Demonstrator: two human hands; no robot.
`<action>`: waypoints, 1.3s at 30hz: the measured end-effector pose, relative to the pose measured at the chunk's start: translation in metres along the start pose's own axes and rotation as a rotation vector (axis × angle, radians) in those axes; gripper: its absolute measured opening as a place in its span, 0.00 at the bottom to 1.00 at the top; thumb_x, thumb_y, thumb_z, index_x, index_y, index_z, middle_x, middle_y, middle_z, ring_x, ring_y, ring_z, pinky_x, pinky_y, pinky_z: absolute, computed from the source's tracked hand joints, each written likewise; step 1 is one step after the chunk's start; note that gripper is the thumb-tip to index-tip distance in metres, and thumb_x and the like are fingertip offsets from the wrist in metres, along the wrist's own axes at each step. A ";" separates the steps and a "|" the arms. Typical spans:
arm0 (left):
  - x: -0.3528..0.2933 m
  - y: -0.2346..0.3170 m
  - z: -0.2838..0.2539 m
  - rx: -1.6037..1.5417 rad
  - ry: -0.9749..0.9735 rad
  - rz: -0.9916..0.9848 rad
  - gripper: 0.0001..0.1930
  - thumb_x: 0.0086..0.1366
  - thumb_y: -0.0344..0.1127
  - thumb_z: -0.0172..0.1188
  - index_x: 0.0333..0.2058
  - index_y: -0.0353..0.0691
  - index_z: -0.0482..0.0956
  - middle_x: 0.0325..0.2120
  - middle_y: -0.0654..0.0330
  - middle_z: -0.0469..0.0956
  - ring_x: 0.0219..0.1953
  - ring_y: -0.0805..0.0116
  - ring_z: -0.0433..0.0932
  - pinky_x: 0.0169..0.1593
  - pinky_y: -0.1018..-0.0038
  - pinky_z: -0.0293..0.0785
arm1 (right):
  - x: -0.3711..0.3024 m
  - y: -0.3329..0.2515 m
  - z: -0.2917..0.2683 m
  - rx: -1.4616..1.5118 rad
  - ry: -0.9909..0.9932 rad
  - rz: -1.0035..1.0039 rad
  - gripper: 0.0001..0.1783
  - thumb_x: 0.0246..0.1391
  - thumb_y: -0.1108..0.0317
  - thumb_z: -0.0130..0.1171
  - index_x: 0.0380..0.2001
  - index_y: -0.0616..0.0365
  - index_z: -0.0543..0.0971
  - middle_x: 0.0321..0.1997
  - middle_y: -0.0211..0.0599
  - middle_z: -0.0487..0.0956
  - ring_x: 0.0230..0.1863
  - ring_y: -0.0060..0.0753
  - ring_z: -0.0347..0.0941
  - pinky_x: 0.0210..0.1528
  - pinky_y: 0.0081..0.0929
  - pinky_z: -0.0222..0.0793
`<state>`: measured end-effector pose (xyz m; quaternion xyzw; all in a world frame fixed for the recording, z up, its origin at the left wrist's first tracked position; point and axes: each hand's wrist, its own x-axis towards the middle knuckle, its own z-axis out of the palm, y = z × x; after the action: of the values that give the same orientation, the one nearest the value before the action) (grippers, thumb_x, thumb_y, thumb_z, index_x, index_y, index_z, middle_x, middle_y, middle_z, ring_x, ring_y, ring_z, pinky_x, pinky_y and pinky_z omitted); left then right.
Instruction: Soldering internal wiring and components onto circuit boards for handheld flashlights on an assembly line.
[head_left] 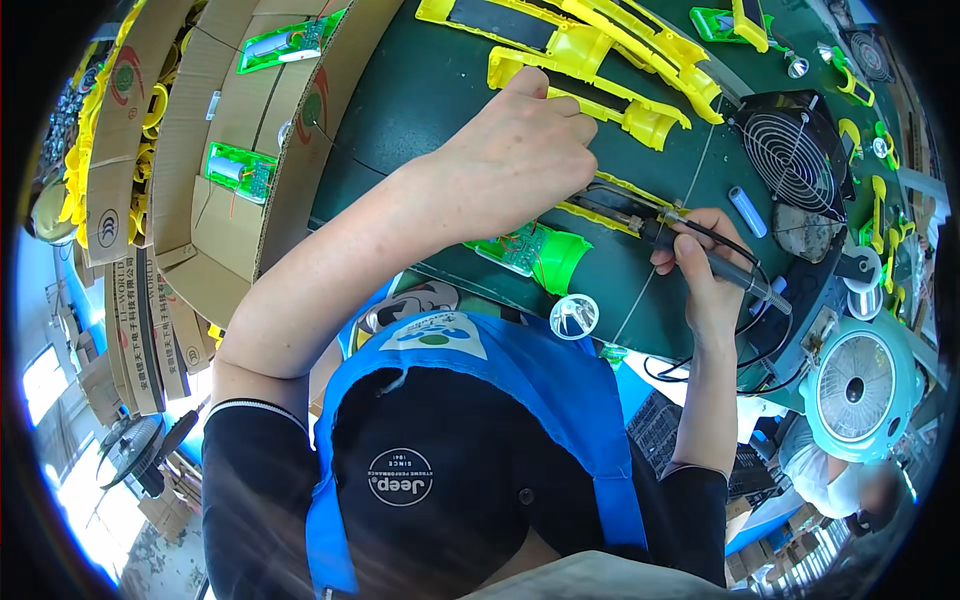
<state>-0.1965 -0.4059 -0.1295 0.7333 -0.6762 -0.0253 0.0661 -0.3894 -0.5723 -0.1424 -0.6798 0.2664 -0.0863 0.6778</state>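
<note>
My right hand (706, 280) holds a soldering iron (736, 272) like a pen, its tip end pointing left toward my other hand. My left hand (525, 145) is closed, knuckles up, above the table; whatever its fingers pinch is hidden beneath it. Under both hands lies a yellow plastic casing half (598, 213), partly covered. Nearer to me is a green lamp housing (562, 262) with a green circuit board (512, 248) and wires. A round silver reflector (574, 316) sits at its near end.
More yellow casing halves (590, 95) lie at the far side of the green table (440, 75). A black fan (793, 150), a blue battery cell (747, 211) and a teal fan (858, 390) stand rightward. At left, a cardboard box (222, 225) holds green lamp assemblies (240, 172).
</note>
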 end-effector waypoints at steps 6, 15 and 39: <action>0.000 0.001 -0.002 -0.003 -0.005 -0.007 0.03 0.50 0.28 0.59 0.25 0.42 0.80 0.26 0.64 0.72 0.39 0.71 0.74 0.50 0.68 0.61 | 0.000 -0.002 0.005 -0.055 0.023 -0.001 0.15 0.52 0.63 0.61 0.35 0.64 0.71 0.24 0.38 0.77 0.23 0.24 0.73 0.27 0.18 0.70; 0.000 0.003 -0.002 0.011 -0.004 -0.011 0.03 0.50 0.28 0.58 0.25 0.42 0.80 0.26 0.64 0.72 0.38 0.71 0.74 0.50 0.69 0.61 | -0.001 -0.005 0.004 -0.091 -0.020 -0.033 0.12 0.51 0.68 0.60 0.34 0.64 0.72 0.25 0.38 0.77 0.25 0.23 0.74 0.29 0.19 0.71; 0.003 0.003 -0.003 0.049 -0.053 -0.014 0.03 0.55 0.32 0.60 0.25 0.43 0.81 0.26 0.65 0.71 0.38 0.71 0.72 0.52 0.64 0.59 | -0.019 0.024 -0.002 0.112 0.158 -0.174 0.17 0.53 0.62 0.60 0.36 0.63 0.70 0.26 0.39 0.75 0.27 0.27 0.73 0.32 0.24 0.70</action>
<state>-0.1990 -0.4091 -0.1257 0.7385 -0.6730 -0.0289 0.0300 -0.4128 -0.5638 -0.1606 -0.6524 0.2539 -0.2127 0.6817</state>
